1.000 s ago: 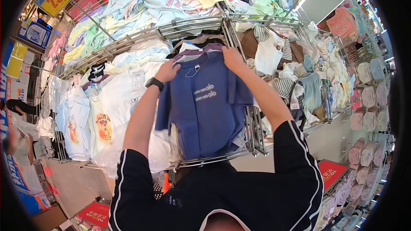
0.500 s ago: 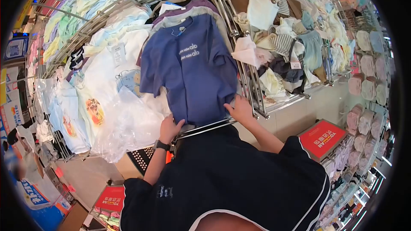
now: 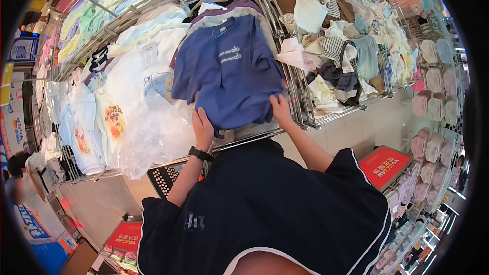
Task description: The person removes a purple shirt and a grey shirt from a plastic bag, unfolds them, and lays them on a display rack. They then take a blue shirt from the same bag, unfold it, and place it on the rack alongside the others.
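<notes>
A navy blue T-shirt (image 3: 229, 71) with white lettering lies on a stack of shirts in a wire rack, its lower part bunched up. My left hand (image 3: 203, 128), with a dark band on the wrist, is at the shirt's lower left corner, its fingers pressed together on the hem. At the lower right edge, my right hand (image 3: 281, 110) has its fingers closed on the cloth. Grey and purple shirts (image 3: 243, 4) show beneath and behind the blue one.
White shirts (image 3: 127, 81) and a clear plastic bag (image 3: 150, 130) lie to the left. Mixed small garments (image 3: 336, 46) fill the rack on the right, past metal rails (image 3: 293, 79). Red sign boxes (image 3: 384, 167) stand below. A person (image 3: 30, 178) is at far left.
Both hands have moved up and away from the rack's front rail, carrying the shirt's lower edge with them. The lower part of the shirt is now more bunched.
</notes>
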`<move>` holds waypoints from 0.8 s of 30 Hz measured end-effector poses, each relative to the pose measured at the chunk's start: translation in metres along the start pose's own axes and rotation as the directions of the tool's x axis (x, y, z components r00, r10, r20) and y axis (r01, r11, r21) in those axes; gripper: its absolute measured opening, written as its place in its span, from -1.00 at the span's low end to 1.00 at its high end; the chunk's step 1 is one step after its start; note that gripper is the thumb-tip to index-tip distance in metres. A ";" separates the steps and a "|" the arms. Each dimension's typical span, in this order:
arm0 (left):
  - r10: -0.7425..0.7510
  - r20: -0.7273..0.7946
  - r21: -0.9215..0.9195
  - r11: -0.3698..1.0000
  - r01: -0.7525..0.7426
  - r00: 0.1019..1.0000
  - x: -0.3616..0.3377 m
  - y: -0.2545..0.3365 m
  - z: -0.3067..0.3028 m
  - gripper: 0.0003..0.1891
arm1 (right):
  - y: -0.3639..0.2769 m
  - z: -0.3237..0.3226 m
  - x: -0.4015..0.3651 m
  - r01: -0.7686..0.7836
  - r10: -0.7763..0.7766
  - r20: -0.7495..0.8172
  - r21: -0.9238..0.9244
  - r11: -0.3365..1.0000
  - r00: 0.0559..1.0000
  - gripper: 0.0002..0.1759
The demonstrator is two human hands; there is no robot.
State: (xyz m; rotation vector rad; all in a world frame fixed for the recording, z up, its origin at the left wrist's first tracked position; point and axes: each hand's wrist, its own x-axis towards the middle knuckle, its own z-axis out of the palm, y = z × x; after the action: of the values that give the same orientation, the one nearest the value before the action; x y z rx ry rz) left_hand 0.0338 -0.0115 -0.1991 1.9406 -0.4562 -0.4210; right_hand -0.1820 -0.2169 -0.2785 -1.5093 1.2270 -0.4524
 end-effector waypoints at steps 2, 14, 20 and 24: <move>-0.073 -0.019 0.028 0.997 0.074 0.997 0.001 -0.003 0.000 -0.79 | -0.028 -0.005 -0.006 0.136 -0.140 -0.140 -0.038 0.990 0.980 -0.71; -0.255 0.605 0.628 0.735 -0.256 0.754 0.001 -0.058 -0.009 -0.30 | -0.039 -0.021 -0.025 0.109 0.130 0.193 -0.870 0.481 0.973 -0.50; 0.085 0.368 0.525 0.803 -0.282 0.926 0.071 -0.046 -0.020 -0.47 | -0.120 0.003 0.011 0.626 -0.445 0.455 -0.665 0.406 0.772 -0.57; 0.356 0.023 0.513 0.798 -0.317 0.934 0.163 -0.017 -0.003 -0.46 | -0.145 0.037 0.101 0.870 -0.548 0.758 -0.481 -0.104 0.354 -0.48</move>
State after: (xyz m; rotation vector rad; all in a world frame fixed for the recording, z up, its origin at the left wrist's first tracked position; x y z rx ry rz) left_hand 0.1779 -0.0835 -0.2275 2.3094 -0.9234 0.0184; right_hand -0.0471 -0.3030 -0.1947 -3.1165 -0.0046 -0.1782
